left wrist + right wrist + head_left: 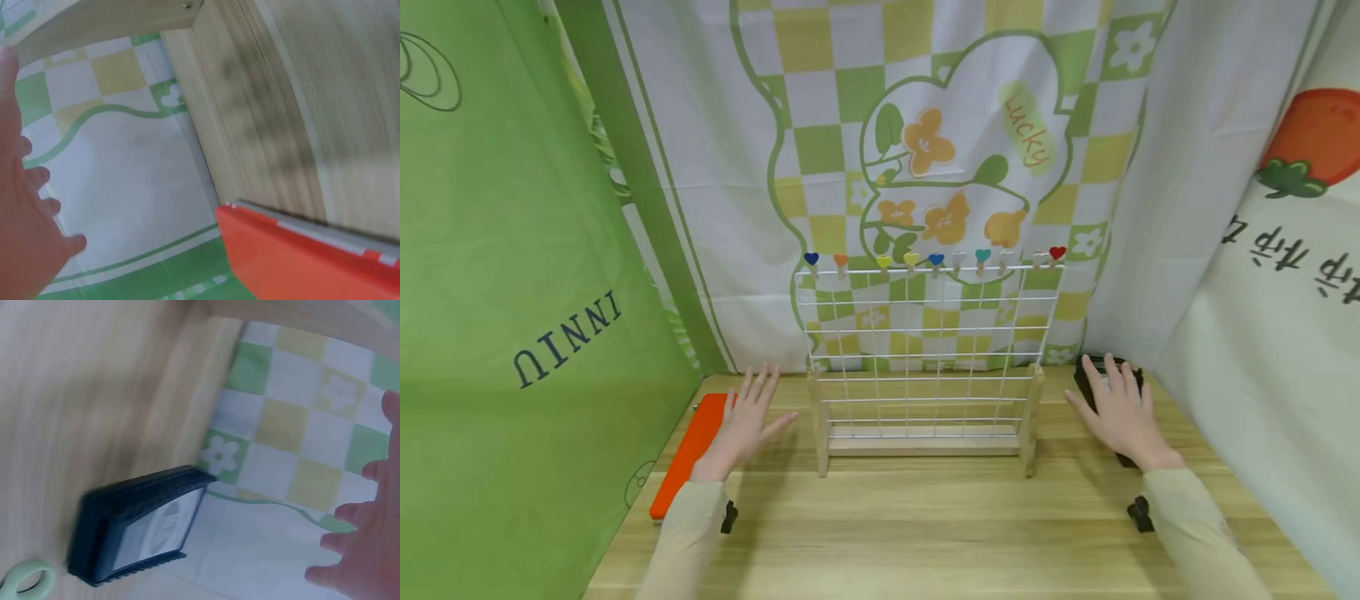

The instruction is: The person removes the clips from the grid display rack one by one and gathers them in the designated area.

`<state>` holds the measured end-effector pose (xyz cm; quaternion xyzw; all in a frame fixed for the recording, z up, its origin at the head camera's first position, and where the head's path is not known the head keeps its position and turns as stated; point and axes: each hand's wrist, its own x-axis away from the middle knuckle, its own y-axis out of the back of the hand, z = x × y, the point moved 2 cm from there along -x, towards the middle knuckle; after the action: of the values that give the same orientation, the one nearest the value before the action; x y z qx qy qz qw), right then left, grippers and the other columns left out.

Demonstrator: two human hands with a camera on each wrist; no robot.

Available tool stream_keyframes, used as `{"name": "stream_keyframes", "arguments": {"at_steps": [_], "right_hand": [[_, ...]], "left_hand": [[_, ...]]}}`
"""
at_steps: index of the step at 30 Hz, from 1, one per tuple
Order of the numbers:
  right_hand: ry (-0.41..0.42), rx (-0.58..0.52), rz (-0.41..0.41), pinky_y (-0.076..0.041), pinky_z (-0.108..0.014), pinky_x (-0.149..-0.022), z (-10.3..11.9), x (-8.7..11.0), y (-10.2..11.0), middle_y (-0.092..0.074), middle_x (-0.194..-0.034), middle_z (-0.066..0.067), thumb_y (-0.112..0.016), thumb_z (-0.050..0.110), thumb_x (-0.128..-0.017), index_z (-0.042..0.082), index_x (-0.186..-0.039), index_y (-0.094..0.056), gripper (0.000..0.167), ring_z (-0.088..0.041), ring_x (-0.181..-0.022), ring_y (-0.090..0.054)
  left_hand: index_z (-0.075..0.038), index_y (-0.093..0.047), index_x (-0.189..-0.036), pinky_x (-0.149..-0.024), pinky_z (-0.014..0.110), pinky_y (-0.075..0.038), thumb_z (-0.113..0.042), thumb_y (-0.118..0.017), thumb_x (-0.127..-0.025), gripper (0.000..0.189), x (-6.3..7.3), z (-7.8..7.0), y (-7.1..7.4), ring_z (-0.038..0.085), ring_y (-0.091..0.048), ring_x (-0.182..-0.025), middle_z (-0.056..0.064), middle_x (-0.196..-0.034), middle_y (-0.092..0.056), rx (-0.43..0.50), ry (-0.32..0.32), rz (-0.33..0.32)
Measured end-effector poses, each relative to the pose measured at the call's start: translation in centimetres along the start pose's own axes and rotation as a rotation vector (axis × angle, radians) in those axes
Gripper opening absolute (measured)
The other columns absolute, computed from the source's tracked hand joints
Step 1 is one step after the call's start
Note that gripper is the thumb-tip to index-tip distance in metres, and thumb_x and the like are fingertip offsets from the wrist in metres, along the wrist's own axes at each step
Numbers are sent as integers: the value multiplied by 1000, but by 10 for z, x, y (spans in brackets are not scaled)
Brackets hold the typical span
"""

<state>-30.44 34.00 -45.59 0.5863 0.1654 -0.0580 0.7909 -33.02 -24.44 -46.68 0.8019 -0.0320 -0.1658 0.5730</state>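
My left hand (745, 425) is held with straight, spread fingers beside a flat orange-red case (688, 454), partly overlapping it in the head view. Fingers likewise spread, my right hand (1123, 417) covers much of a black holder (106, 531) with a pale printed face. Neither hand grips anything. Between them a white wire grid (907, 356) stands upright in a wooden stand (925, 446). Several small heart-topped clothespins (936, 261) in different colours line its top wire.
A light wooden table (910, 525) carries everything. Patterned cloth (820, 150) hangs behind it, with a green cloth (512, 250) at left and a white one (1247, 358) at right. A pale green ring-shaped handle (47, 581) lies near the black holder.
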Motion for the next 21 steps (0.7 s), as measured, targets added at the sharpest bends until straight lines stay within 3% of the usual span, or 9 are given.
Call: {"name": "stream_keyframes", "arguments": {"at_steps": [6, 13, 16, 19, 21], "right_hand": [[70, -197, -73, -29, -78, -104, 11, -9, 31, -25, -149, -45, -54, 33, -102, -14, -150, -24, 73, -63, -133, -27], [37, -417, -92, -35, -72, -104, 27, -21, 71, -35, -145, -41, -51, 28, -104, -11, -148, -30, 63, -59, -131, -34], [47, -504, -109, -41, -37, -120, 35, -25, 84, -38, -147, -37, -52, 26, -104, -10, -147, -33, 60, -51, -136, -38], [65, -553, -152, -39, 0, -104, 45, -30, 96, -44, -145, -32, -55, 23, -102, -7, -144, -40, 54, -17, -134, -49], [90, -589, -187, -36, 7, -96, 52, -35, 104, -47, -143, -30, -57, 19, -101, -6, -142, -43, 51, 4, -124, -49]], "left_hand": [[-6, -6, -160, -123, 69, -12, -47, -59, -97, 91, -3, -3, -8, 43, -9, -154, 19, -167, -6, 202, -55, -14], [-5, -4, -159, -123, 67, -18, -41, -66, -94, 98, -9, -12, -25, 47, -16, -151, 22, -166, -9, 411, -77, 38], [-7, -7, -160, -123, 66, -18, -42, -69, -92, 98, -10, -19, -30, 46, -17, -151, 22, -166, -12, 462, -50, 68], [-4, -12, -159, -123, 64, -21, -38, -69, -92, 94, -12, -25, -34, 45, -22, -150, 23, -164, -18, 490, -25, 71], [0, -15, -157, -122, 62, -26, -31, -69, -93, 90, -13, -28, -37, 45, -26, -148, 26, -162, -22, 505, -35, 64]]}}
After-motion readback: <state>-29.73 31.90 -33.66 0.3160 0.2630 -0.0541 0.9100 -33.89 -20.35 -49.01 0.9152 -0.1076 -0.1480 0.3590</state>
